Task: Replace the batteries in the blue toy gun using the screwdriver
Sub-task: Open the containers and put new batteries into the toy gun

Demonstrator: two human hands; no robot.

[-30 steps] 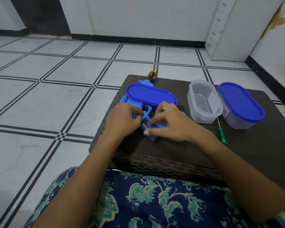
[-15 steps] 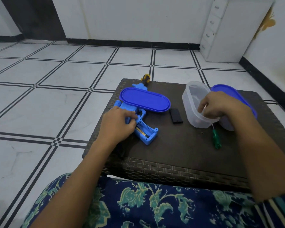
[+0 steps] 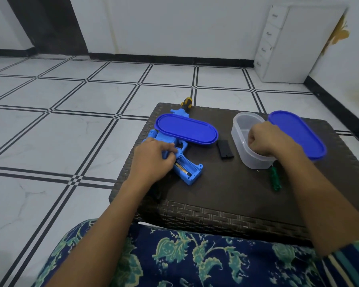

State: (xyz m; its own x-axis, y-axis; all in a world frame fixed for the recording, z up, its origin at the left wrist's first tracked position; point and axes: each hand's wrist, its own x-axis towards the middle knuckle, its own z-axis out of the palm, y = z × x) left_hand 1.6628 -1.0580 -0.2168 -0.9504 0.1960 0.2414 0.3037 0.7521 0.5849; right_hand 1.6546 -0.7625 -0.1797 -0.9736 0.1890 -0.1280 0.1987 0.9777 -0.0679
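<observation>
Left grip [image 3: 151, 160] holds blue toy gun [image 3: 193, 175] — green screwdriver [image 3: 275, 179] well apart.

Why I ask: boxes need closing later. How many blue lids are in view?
2. One blue lid lies loose across the blue toy gun; the other blue lid is at the table's right, beyond the right hand. None seems hidden.

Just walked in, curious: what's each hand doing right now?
Left hand: holds the blue toy gun.
Right hand: curled inside the clear tub; whether it holds anything cannot be told.
</observation>
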